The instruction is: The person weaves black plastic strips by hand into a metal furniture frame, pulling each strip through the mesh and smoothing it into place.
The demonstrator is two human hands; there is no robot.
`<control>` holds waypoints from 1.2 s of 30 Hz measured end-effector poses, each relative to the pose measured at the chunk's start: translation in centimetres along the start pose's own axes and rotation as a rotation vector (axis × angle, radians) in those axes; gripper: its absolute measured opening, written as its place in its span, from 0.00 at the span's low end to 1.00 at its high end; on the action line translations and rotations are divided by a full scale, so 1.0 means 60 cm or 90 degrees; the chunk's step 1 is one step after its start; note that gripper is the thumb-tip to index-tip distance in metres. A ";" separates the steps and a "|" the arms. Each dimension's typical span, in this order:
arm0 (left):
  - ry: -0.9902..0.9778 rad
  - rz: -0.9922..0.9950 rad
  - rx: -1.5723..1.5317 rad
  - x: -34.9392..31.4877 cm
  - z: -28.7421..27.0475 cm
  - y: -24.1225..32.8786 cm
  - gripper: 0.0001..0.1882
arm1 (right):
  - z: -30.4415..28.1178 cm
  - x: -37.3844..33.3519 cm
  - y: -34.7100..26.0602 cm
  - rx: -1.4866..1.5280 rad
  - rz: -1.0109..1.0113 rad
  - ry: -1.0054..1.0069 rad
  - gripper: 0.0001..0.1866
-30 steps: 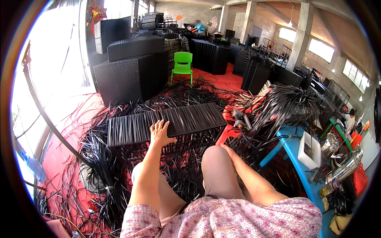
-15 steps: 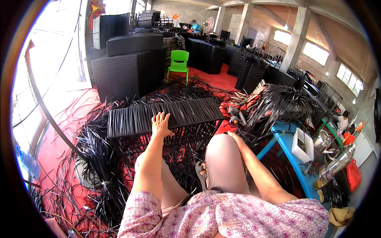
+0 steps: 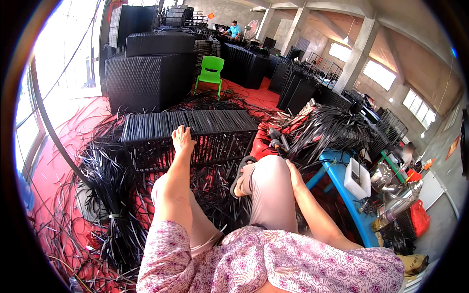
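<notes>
A long black frame (image 3: 215, 122) wrapped in flat plastic rattan strips lies across in front of my knees, its top covered and its sides showing bars. My left hand (image 3: 183, 139) is on the near edge of its top, fingers stretched out and fairly close together, holding nothing. My right hand (image 3: 295, 175) lies along the outer side of my right knee, with its fingers partly hidden by the leg. Beyond that knee, a tool with a dark grip (image 3: 277, 139) rests on a red surface, beside a big heap of black strips (image 3: 334, 129).
A blue stool (image 3: 344, 210) at the right bears a white tray (image 3: 358, 179); metal flasks stand beside it. Tied black strips (image 3: 115, 210) and loose offcuts cover the red floor at left. Behind are a green chair (image 3: 210, 73) and black woven furniture (image 3: 146, 80). A person (image 3: 235, 31) works far back.
The view has shifted, so the scene sits further left. My left hand's fingers, spread before, are closer together at the frame's edge. My sandalled foot has moved forward, toward the frame.
</notes>
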State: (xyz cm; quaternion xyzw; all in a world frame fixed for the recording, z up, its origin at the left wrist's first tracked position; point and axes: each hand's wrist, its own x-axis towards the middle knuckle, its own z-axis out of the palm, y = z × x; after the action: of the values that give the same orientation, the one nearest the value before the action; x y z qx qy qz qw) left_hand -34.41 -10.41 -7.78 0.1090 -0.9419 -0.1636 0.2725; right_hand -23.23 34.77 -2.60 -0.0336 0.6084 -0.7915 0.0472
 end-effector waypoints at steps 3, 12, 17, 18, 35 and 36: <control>-0.080 0.054 -0.003 0.003 -0.003 -0.001 0.45 | -0.041 -0.016 0.029 0.045 0.031 0.024 0.25; -0.125 0.090 -0.011 -0.007 -0.032 -0.020 0.45 | 0.060 -0.226 0.004 -0.591 -0.210 0.149 0.48; -0.098 0.096 0.045 -0.024 -0.031 -0.021 0.50 | 0.048 -0.254 0.020 -0.699 -0.223 0.131 0.50; -0.104 0.093 0.047 -0.026 -0.037 -0.023 0.50 | 0.051 -0.257 0.020 -0.686 -0.223 0.127 0.50; -0.115 0.068 0.046 -0.020 -0.028 -0.040 0.53 | 0.021 -0.249 0.088 -0.772 -0.062 0.085 0.23; -0.113 0.067 0.041 -0.018 -0.028 -0.040 0.53 | 0.022 -0.248 0.088 -0.765 -0.030 0.066 0.22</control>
State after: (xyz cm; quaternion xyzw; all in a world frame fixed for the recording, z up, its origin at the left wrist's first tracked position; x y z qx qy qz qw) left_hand -32.34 -12.72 -7.83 0.0532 -0.9716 -0.1275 0.1923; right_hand -8.14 33.90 -7.31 -0.0294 0.9496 -0.3109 -0.0271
